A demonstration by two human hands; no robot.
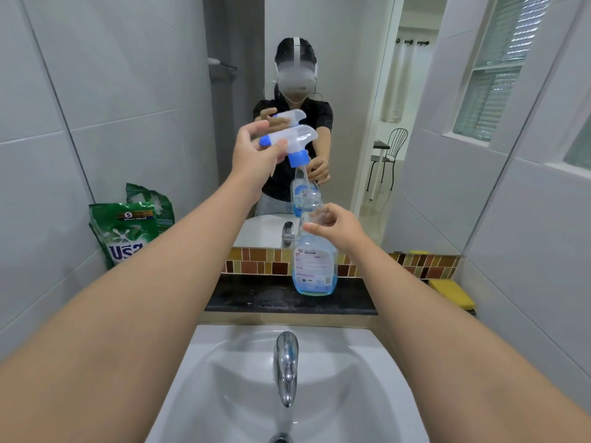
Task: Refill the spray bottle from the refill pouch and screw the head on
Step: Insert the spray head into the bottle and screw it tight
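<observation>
The left hand (252,148) is lifting the head (287,140) clear; the right hand (332,223) is gripping the bottle (315,270) at the counter's (256,295) back edge. Draw the tube straight up.

A dark stone table (256,298) runs behind the white sink (204,346), along a mosaic tile strip. The clear spray bottle (315,270) stands upright on it, a green detergent bag (124,231) at the left end, yellow sponges (452,292) at the right.
</observation>
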